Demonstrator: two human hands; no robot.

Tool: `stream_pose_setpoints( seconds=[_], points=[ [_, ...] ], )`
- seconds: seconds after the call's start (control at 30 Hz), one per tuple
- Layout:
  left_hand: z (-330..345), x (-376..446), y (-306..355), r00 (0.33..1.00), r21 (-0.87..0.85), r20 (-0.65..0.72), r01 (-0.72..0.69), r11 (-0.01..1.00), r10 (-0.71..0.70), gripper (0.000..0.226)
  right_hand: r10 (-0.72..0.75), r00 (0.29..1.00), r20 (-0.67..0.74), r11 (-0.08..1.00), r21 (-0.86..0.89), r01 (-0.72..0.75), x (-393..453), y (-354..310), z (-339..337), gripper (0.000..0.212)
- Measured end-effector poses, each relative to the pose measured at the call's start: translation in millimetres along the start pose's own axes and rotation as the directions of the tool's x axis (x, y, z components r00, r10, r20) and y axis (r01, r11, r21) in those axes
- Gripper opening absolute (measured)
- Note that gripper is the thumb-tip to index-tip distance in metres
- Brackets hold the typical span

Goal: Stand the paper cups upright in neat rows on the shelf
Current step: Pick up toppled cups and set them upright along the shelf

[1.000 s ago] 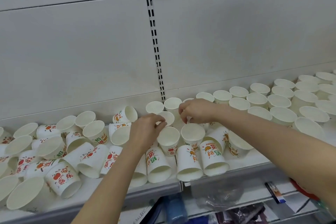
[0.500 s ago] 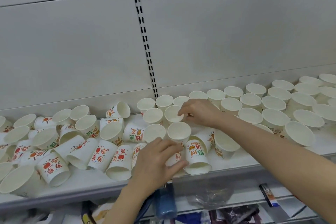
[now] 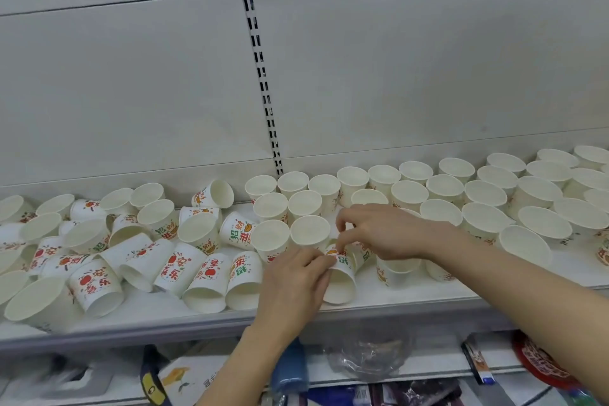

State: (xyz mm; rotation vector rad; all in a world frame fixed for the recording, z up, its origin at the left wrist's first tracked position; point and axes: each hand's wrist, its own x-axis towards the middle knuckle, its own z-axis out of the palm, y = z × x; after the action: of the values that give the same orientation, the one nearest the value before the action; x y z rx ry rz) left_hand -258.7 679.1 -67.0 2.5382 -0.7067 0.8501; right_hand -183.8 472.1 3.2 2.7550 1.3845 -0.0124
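We grip 1 tipped paper cup [image 3: 341, 277] near the shelf [image 3: 362, 310] front edge: our left hand [image 3: 293, 283] holds its side, and our right hand [image 3: 379, 234] pinches its base end. We judge the righting step in hand; next we turn it mouth-up beside the upright rows [image 3: 445, 188].

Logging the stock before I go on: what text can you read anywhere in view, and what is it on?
"招财" and "进": tipped cup left of the upright rows.
"安" and "乐", red: lying cup near the front of the shelf.
"招", green: held cup between left hand and right hand.
Packages below: print too blurred to read.
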Motion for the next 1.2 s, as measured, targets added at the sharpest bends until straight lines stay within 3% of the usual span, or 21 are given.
stream_pose_setpoints(
  seconds=[0.07,0.2,0.43,0.53,0.6,0.77,0.83,0.93,1.1,1.2],
  points=[
    [-2,2,0,0.999,-0.001,-0.014,0.048,0.999,-0.048,0.012,-0.005,0.999,0.048,0.999,-0.031,0.006,5,0,-5,0.047],
    [-8,9,1,0.99,0.036,-0.045,0.133,0.99,-0.132,0.012,-0.031,0.994,0.109,0.995,0.096,0.02,7,0,-3,0.045],
    [-14,27,-5,0.973,0.094,0.076,0.21,0.973,-0.218,0.012,0.017,0.984,0.18,0.999,0.025,-0.022,10,11,-2,0.024],
    [-19,21,1,0.963,0.015,-0.019,0.27,0.963,-0.269,0.018,0.048,0.994,0.1,0.994,0.097,-0.057,9,19,-6,0.015],
    [-21,12,7,0.969,-0.038,-0.084,0.23,0.972,-0.233,0.019,0.084,0.996,0.01,0.983,0.163,-0.085,3,26,-8,0.01],
    [-19,-2,12,0.991,0.018,-0.04,0.128,0.992,-0.127,0.047,0.22,0.958,-0.185,0.921,0.362,-0.142,-16,35,7,0.006],
    [-18,-4,14,0.991,0.014,-0.022,0.132,0.991,-0.132,0.051,0.256,0.934,-0.249,0.925,0.343,-0.162,-19,35,17,0.007],
    [-6,-12,15,0.996,0.046,-0.001,0.084,0.995,-0.084,0.034,0.258,0.902,-0.347,0.953,0.246,-0.178,-18,34,30,0.009],
    [11,-13,14,0.994,0.067,0.028,0.104,0.992,-0.107,0.026,0.313,0.893,-0.323,0.947,0.173,-0.269,-18,30,31,0.009],
    [10,-11,17,0.993,0.052,0.058,0.103,0.993,-0.106,0.03,0.329,0.807,-0.491,0.941,0.246,-0.234,-22,19,25,0.018]
  ],
)
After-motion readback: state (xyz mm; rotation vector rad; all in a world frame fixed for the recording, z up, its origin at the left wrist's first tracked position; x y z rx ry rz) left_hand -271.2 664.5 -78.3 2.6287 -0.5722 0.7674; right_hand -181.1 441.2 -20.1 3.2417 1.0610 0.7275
